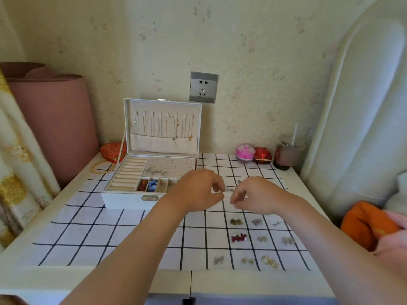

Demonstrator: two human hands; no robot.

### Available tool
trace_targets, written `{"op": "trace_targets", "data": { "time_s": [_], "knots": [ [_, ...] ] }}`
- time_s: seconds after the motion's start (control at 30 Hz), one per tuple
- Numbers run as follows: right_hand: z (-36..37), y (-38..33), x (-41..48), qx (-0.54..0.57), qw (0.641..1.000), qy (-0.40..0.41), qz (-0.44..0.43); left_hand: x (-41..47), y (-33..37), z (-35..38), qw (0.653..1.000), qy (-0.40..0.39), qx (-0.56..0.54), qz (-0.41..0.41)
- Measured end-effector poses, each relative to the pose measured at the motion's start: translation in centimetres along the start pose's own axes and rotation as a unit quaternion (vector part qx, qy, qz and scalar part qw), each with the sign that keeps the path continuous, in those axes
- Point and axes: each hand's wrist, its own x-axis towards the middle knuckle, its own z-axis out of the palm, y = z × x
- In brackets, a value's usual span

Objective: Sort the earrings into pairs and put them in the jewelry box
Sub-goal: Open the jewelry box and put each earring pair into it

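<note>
A: Earring groups [262, 239] counted on the checked cloth [88, 234]: nine, three rows of three.
B: Confirmed. One jewelry box [123, 198] is recorded. Hands: two, left hand [198, 190], right hand [253, 194].
A: Along the back edge of the tabletop [242, 282], two red boxes [113, 150], one pink pot [245, 152] and one cup [287, 156] are logged.
B: One wall socket [203, 87] is noted.

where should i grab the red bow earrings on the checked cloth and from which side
Take the red bow earrings one at a time, pinching across each bow's middle from straight above. They lie flat on the checked cloth, leaving no edge to hook sideways, and the green pair and silver pair sit in adjoining squares, so a low sweep would likely nudge them.
</note>
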Motion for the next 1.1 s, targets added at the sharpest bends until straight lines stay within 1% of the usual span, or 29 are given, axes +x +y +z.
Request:
{"op": "trace_targets", "data": {
  "time_s": [0.1, 0.2, 0.33, 0.47, 0.6, 0.67, 0.87, 0.97, 1.1],
  "knots": [
    [0.5, 0.9, -1.5, -0.013, 0.999, -0.029, 0.016, 0.0, 1.8, 1.3, 0.997, -0.075, 0.019, 0.010],
    [1.0, 1.3, -2.0, -0.021, 0.999, -0.026, 0.018, -0.1, 3.1, 2.7, 0.988, -0.148, 0.047, -0.003],
    [1.5, 1.5, -2.0, -0.024, 0.999, -0.022, 0.020, -0.2, 3.9, 3.8, 0.983, -0.172, 0.057, -0.032],
    [1.9, 1.6, -1.6, -0.014, 1.000, -0.019, 0.014, 0.0, 3.7, 4.1, 0.985, -0.155, 0.045, -0.060],
    [2.0, 1.3, -1.4, -0.005, 0.999, -0.033, 0.009, 0.2, 3.2, 4.3, 0.983, -0.154, 0.003, -0.096],
    [1.9, 1.3, -1.4, 0.001, 0.999, -0.036, 0.009, 0.2, 3.0, 4.3, 0.983, -0.152, -0.010, -0.100],
    [1.0, 1.2, -1.6, 0.046, 0.998, 0.026, 0.022, 0.3, 3.0, 4.1, 0.984, -0.150, -0.026, -0.095],
    [0.6, 0.9, -1.2, 0.099, 0.994, 0.049, 0.027, 0.4, 2.9, 2.9, 0.989, -0.100, -0.067, -0.089],
    [0.6, 0.1, 0.0, 0.137, 0.984, 0.114, 0.014, 0.2, 1.9, 0.8, 0.985, -0.009, -0.131, -0.111]
  ]
}}
